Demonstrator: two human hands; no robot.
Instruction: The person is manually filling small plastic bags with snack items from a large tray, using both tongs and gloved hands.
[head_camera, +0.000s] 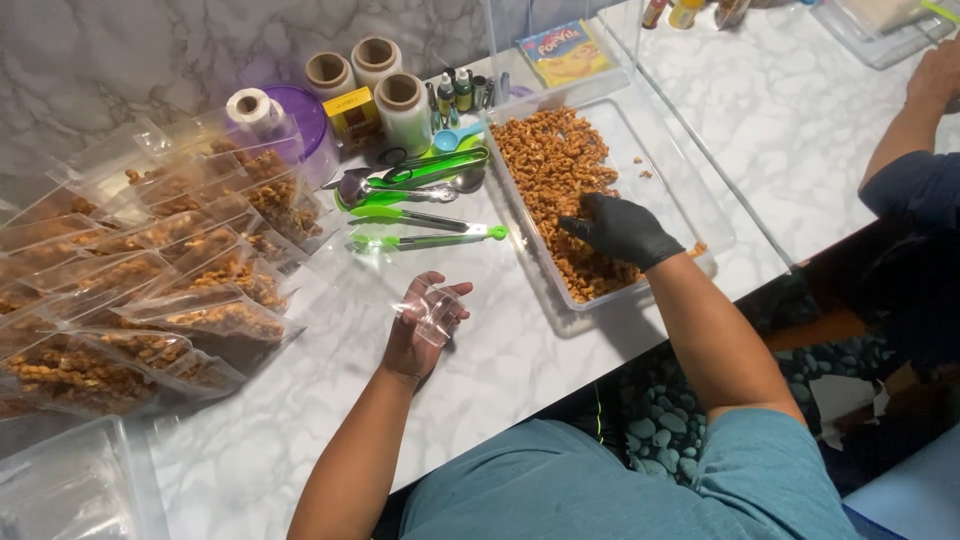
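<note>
Snack pieces (560, 165), brown and crunchy-looking, fill a clear plastic tray (655, 160) on the marble table (800, 130). From the head view, the right hand (620, 230) wears a black glove and lies on the snack heap with fingers curled down into it; whether it already grips any pieces cannot be told. The glove seems to be there to keep the food clean. The left hand (425, 325) is bare and holds a small clear bag (432, 312) just above the table, near the tray, probably so the gloved hand has only a short way to reach it.

To the left lie filled bags (190, 290) in overlapping rows, at least ten, the exact number is hard to count. Between them and the tray lie green tongs (425, 215), about three pairs. Behind stand four rolls (375, 60), one of them white. Another person's arm (915, 120) rests at the far right.
</note>
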